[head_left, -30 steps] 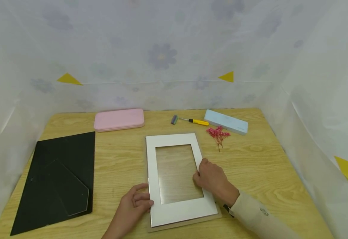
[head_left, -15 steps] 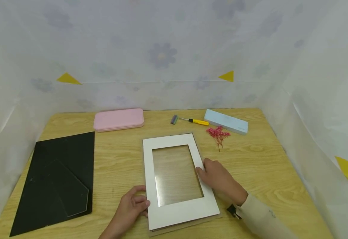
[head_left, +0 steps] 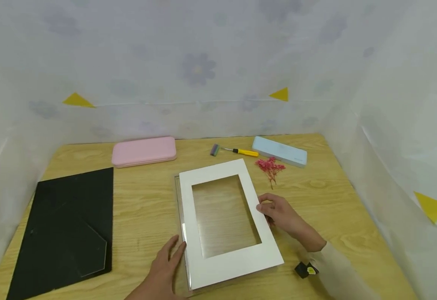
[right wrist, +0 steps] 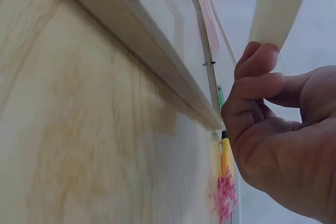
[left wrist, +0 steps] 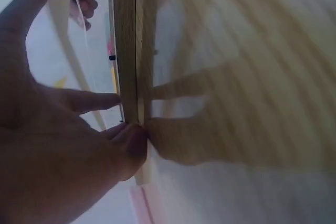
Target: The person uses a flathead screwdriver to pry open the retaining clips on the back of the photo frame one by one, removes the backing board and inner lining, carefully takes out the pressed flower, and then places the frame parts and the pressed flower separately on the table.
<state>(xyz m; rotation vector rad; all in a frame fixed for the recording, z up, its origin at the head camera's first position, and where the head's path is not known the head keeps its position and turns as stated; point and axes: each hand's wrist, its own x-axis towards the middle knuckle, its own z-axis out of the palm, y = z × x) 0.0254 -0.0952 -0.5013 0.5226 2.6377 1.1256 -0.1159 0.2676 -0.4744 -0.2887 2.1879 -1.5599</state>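
A white mat board (head_left: 222, 266) with a rectangular window is tilted over a picture frame (head_left: 177, 198), its right side raised. In the right wrist view, my right hand (right wrist: 283, 124) pinches the mat's edge between thumb and fingers, clear of the frame's wooden side (right wrist: 152, 48), where small black tabs show. At the frame's left side, my left hand (head_left: 161, 268) touches the edge with fingers fairly straight. The left wrist view has these fingers (left wrist: 92, 100) resting against the frame's side (left wrist: 126, 40), the thumb spread away. The mat covers most of the frame in the head view.
A black backing board (head_left: 64, 225) with a stand flap lies at left. Along the back are a pink case (head_left: 144, 151), a small striped block (head_left: 214, 150), a yellow-handled screwdriver (head_left: 246, 153) and a pale blue case (head_left: 280, 151). Pink dried flowers (head_left: 270, 166) lie before it.
The mat's right side has risen and the mat has shifted off the frame's left edge. My right hand has moved rightward and up with it. My left fingers have straightened.
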